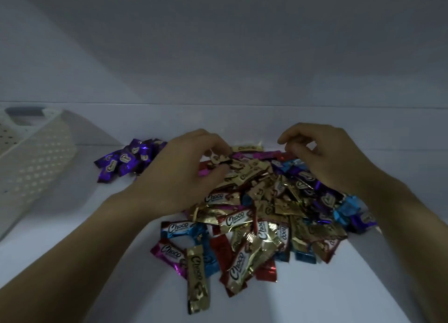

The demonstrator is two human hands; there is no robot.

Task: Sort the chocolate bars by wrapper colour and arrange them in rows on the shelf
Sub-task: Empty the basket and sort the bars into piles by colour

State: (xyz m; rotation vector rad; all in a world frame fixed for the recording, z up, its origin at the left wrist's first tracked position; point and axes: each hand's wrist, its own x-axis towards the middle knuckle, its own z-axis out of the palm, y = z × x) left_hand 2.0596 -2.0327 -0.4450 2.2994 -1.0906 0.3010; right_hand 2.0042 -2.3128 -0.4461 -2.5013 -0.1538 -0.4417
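Observation:
A mixed pile of chocolate bars (257, 216) in gold, red, blue, magenta and purple wrappers lies on the white shelf (72, 237). A separate bunch of purple bars (126, 161) sits to the pile's left, near the back. My left hand (179, 172) reaches over the far left of the pile, and its fingertips pinch a gold bar (219, 159). My right hand (324, 157) hovers over the far right of the pile with curled fingers, their tips by the red and magenta wrappers. Whether it holds anything is unclear.
A cream perforated plastic basket (36, 162) lies tipped at the left edge of the shelf. The shelf's pale back wall (218, 55) rises just behind the pile. Bare shelf surface shows in front of the basket and at the near right.

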